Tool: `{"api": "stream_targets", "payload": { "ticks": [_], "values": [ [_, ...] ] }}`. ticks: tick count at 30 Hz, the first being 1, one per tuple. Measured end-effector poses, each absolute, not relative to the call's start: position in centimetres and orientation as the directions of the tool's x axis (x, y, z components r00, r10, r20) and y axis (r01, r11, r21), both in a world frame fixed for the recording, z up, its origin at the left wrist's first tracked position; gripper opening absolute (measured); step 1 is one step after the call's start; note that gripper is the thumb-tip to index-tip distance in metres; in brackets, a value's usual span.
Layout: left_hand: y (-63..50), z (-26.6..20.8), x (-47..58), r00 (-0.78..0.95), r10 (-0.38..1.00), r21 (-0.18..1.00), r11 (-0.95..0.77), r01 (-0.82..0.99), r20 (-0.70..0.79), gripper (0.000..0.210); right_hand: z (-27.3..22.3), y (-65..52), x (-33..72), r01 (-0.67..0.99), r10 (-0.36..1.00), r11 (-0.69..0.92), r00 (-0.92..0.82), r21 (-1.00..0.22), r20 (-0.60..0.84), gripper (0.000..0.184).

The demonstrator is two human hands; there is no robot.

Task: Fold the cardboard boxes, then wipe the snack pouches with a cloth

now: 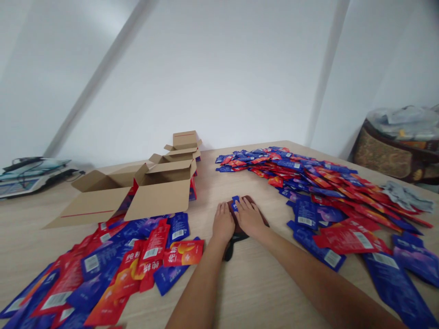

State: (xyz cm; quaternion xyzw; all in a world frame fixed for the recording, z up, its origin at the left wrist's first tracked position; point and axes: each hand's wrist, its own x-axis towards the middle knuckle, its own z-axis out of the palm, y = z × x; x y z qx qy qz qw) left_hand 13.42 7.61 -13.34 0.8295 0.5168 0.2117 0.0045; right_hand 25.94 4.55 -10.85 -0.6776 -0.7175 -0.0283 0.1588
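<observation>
My left hand (223, 222) lies palm down with its fingers stretched out, along the left side of a small brown pad (259, 211) with a black edge. My right hand (249, 216) lies flat on the same pad, fingers extended over a blue packet (235, 199). Only the packet's upper end shows; the rest is under my right hand. Both hands are close together, almost touching. A black tab (228, 252) sticks out from the pad toward me, beside my left wrist.
Red and blue packets are heaped front left (126, 260), and a longer heap of packets (308, 183) curves along the right. Open cardboard boxes (161, 194) stand left of centre. Grey gloves (406, 196) lie on the right heap. A patterned chair (382, 151) stands at the far right.
</observation>
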Motion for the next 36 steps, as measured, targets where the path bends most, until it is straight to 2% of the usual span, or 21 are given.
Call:
{"api": "stream_targets", "payload": {
  "ticks": [5,10,16,20,23,27,32,36],
  "values": [
    [7.6,-13.2,13.4,0.400,0.841,0.188,-0.487,0.853,0.365,0.048,-12.2,4.5,27.0,0.986,0.964,0.096,-0.058,-0.136,0.258,0.048],
    [7.3,-12.8,13.3,0.388,0.853,0.214,-0.475,0.854,0.348,0.047,-11.6,3.8,29.3,0.993,0.974,0.000,0.028,-0.120,0.225,0.044],
    [7.1,-12.7,13.3,0.389,0.853,0.227,-0.479,0.848,0.348,0.048,-9.8,2.7,30.7,0.998,0.976,-0.056,0.064,-0.042,0.209,0.042],
    [7.4,-13.1,13.3,0.398,0.837,0.232,-0.501,0.833,0.376,0.048,-7.5,1.9,29.7,0.993,0.962,-0.120,0.118,-0.004,0.245,0.050],
    [7.4,-13.2,13.3,0.391,0.838,0.248,-0.500,0.830,0.380,0.048,-5.8,1.1,28.2,1.000,0.947,0.010,-0.011,0.006,0.322,0.056],
    [7.4,-13.2,13.3,0.368,0.852,0.259,-0.476,0.841,0.372,0.048,-5.5,0.6,26.9,0.978,0.907,0.207,-0.185,-0.017,0.379,0.052],
    [7.5,-13.3,13.4,0.371,0.853,0.242,-0.473,0.847,0.366,0.048,-9.4,1.5,27.0,0.942,0.918,0.333,-0.316,-0.037,0.239,0.047],
    [7.5,-13.4,13.5,0.383,0.850,0.230,-0.479,0.847,0.362,0.049,-11.4,3.5,27.1,0.952,0.931,0.307,-0.297,-0.012,0.212,0.048]
  ]
}}
